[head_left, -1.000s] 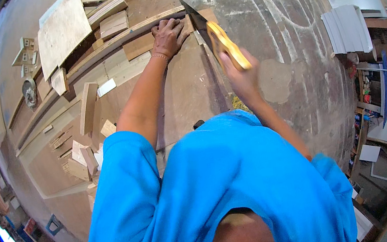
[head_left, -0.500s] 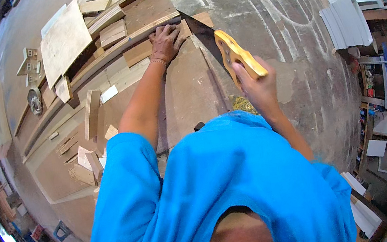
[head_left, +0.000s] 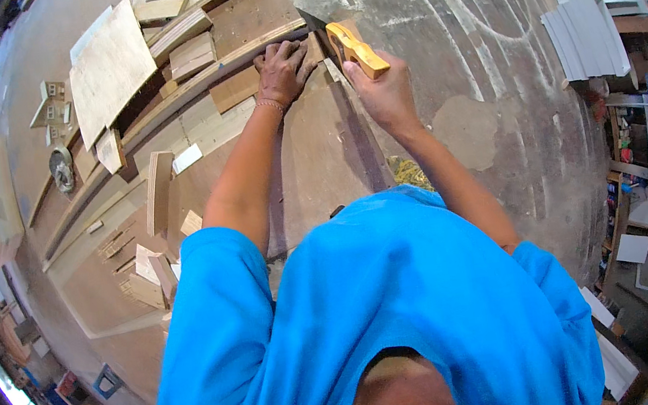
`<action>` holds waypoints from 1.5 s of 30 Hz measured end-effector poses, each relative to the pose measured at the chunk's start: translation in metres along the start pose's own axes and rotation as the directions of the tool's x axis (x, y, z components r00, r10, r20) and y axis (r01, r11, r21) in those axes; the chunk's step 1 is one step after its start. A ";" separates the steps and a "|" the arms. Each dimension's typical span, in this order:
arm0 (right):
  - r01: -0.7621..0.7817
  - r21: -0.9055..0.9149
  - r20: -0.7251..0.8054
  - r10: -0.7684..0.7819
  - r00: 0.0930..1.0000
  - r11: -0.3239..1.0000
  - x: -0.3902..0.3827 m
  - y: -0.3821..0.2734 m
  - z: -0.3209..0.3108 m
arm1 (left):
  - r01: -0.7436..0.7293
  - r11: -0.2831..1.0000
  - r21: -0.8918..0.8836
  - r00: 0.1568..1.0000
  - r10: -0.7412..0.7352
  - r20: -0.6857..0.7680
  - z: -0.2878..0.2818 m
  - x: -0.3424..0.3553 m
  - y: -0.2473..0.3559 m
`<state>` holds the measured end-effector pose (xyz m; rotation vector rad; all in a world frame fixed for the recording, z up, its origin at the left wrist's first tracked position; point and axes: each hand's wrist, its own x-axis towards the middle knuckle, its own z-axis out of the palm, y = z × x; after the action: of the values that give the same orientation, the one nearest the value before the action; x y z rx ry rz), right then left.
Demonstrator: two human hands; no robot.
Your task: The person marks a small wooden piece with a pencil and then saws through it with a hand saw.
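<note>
My left hand (head_left: 282, 74) presses down with curled, spread fingertips near the right end of a small plywood board (head_left: 233, 90), just below a long wooden batten (head_left: 188, 82). My right hand (head_left: 381, 90) is closed on the yellow wooden handle (head_left: 353, 47) of a handsaw, its dark blade (head_left: 311, 21) angled up and left at the board's end beside my left fingers. The blade's teeth and any cut are too small to make out. Both hands work over a large brown panel (head_left: 310, 155).
Plywood sheets (head_left: 110, 71) and offcuts (head_left: 147, 281) lie at left, near a round metal object (head_left: 61, 168). The concrete floor (head_left: 474, 38) is at right, with white stacked pieces (head_left: 579, 41) beyond. A yellowish pile (head_left: 409, 174) sits beside my body.
Since half a second ago, the saw and my right hand have moved forward and to the left, toward the board's end. My left hand stays in place.
</note>
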<state>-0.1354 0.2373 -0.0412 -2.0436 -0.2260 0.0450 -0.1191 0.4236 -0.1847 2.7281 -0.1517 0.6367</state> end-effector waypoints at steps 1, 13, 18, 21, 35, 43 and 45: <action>-0.005 -0.013 0.013 0.005 1.000 1.000 0.003 0.003 0.003 | 0.009 1.000 0.020 1.000 -0.009 0.014 -0.001 0.000 0.000; -0.210 0.098 0.050 0.206 0.977 0.973 -0.079 -0.033 -0.075 | 0.015 1.000 0.007 0.999 -0.015 0.028 0.000 -0.003 -0.003; 0.041 0.043 -0.034 -0.039 0.999 0.998 -0.034 0.007 -0.017 | -0.003 1.000 0.000 1.000 0.003 0.028 -0.001 0.005 0.003; -0.110 0.035 0.035 0.108 0.993 0.993 -0.011 0.012 -0.009 | 0.002 1.000 0.013 0.999 -0.002 0.035 -0.007 0.007 0.001; 0.432 -0.089 0.012 -0.432 0.902 0.898 -0.057 0.002 -0.033 | 0.034 0.999 -0.015 0.999 -0.033 0.030 -0.004 0.004 0.005; 0.782 -0.178 0.309 -0.720 0.621 0.598 -0.024 -0.003 0.058 | -0.097 0.982 0.160 0.978 0.124 -0.167 -0.022 -0.019 0.041; 0.804 -0.245 0.262 -0.762 0.593 0.542 -0.021 0.000 0.083 | 0.054 0.992 0.118 0.998 -0.051 -0.031 -0.019 -0.039 0.060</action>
<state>-0.1671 0.3060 -0.0814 -2.0897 -1.3160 -0.4699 -0.1730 0.3749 -0.1681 2.8245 -0.0362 0.6897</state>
